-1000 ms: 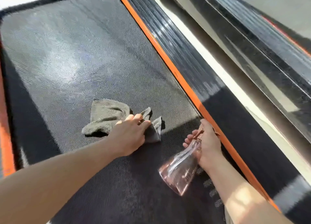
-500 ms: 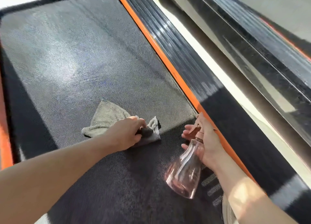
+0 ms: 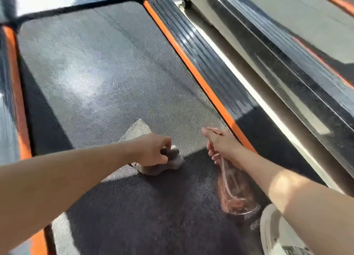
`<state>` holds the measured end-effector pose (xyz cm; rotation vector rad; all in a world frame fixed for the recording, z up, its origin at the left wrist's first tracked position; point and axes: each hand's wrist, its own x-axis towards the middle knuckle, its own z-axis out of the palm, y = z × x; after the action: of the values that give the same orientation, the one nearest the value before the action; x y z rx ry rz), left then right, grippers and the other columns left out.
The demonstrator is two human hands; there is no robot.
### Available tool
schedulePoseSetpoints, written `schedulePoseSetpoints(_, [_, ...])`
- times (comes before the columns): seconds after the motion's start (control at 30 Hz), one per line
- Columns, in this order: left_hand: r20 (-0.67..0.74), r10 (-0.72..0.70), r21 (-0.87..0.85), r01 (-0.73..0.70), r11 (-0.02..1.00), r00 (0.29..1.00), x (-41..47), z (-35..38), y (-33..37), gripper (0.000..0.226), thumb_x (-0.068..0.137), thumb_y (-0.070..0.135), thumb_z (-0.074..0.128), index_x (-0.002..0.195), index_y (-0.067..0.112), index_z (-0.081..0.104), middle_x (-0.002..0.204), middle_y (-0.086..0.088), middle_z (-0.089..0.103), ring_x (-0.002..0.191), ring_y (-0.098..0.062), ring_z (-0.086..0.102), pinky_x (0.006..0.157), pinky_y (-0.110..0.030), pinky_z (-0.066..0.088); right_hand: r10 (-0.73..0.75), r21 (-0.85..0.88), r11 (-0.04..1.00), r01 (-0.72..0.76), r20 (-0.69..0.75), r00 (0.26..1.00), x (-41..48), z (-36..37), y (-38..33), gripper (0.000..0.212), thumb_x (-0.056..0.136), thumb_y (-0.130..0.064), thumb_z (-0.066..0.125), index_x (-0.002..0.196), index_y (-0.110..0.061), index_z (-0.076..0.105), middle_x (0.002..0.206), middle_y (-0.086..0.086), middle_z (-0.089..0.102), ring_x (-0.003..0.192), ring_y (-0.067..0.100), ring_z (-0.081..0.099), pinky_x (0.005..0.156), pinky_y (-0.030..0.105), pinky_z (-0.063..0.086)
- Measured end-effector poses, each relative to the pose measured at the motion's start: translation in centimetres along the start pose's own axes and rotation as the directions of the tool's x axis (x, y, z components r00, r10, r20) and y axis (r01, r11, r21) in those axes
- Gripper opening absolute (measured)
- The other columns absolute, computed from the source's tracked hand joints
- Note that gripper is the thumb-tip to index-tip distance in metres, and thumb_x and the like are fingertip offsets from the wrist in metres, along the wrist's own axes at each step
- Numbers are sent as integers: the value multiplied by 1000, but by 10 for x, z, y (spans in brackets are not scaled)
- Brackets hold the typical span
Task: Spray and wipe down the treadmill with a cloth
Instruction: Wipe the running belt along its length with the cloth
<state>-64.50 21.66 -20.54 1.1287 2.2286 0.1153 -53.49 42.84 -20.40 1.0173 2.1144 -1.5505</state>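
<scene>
Dark textured treadmill belt (image 3: pixel 107 82) | left hand (image 3: pixel 151 151) fingers clutch crumpled grey cloth (image 3: pixel 164 167) mid-belt, half hiding it | right hand (image 3: pixel 222 142) fingers grip clear pinkish spray bottle (image 3: pixel 235 193) near belt's right edge, nozzle hidden

Single head view, angled forward-down, close over treadmill belt (image 3: pixel 115 72).

No readable text, label or number shows on the treadmill (image 3: pixel 115 72).
</scene>
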Motion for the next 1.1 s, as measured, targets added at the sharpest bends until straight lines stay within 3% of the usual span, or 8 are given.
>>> schedulePoseSetpoints(0.1, [-30,15,29,-14,999,999,-1,-3,-3,27,90,38,55,111,22,50,74,13,45,73,-12,48,60,-28,34,42,-150,988,-40,13,999,-2,4,-4,66,90,-64,53,133,-14,55,106,4,60,89,21,64,83,41,56])
schedulePoseSetpoints(0.23, [18,44,80,-45,996,999,-4,12,-11,23,94,36,50,102,14,44,95,-4,61,81,-20,49,69,-30,36,-17,-483,875,-17,-65,998,-17,13,-2,74,92,-70,42,142,-15,50,136,8,58,124,30,55,107,45,42])
schedulePoseSetpoints(0.47, [-60,-53,106,59,993,997,-31,31,-33,23,90,34,54,91,17,38,103,-7,63,86,-25,53,71,-33,42,-25,-630,777,-26,-71,997,-33,31,-14,58,94,-66,40,103,-15,66,104,8,68,105,32,63,93,41,48])
schedulePoseSetpoints(0.57, [-126,-99,46,106,993,987,-40,36,-43,21,89,33,53,91,19,38,105,-6,62,95,-27,57,78,-36,47,-30,-652,758,-16,-59,998,-32,39,-29,44,96,-64,41,69,-29,38,74,-2,51,86,27,57,77,34,41])
schedulePoseSetpoints(0.63, [-136,-113,33,119,992,984,-42,32,-44,19,89,32,53,95,19,41,107,-6,61,100,-27,57,77,-36,45,-7,-656,754,-30,-54,999,-29,42,-20,36,97,-63,38,72,-37,35,83,-2,53,96,27,56,82,35,38])
schedulePoseSetpoints(0.73, [-182,-149,14,154,988,972,-47,36,-44,25,89,30,53,109,18,47,108,-7,60,102,-29,57,72,-34,39,44,-613,787,-72,-60,997,-31,56,7,44,96,-64,42,103,-26,63,122,6,63,125,30,54,98,36,38])
schedulePoseSetpoints(0.97, [-166,-190,-283,138,949,968,-84,54,-59,21,87,23,56,95,23,37,107,-5,57,102,-27,54,71,-29,30,19,-603,794,-78,-103,995,-16,68,28,57,95,-61,44,123,-16,63,130,13,62,121,32,54,91,35,36])
schedulePoseSetpoints(1.1, [-98,-363,-641,220,735,927,-90,50,-53,12,87,15,54,97,21,51,97,-1,56,94,-21,52,71,-25,36,-1,-619,785,-26,-43,999,-8,68,29,50,93,-64,46,119,-24,61,126,10,63,117,31,56,84,32,33])
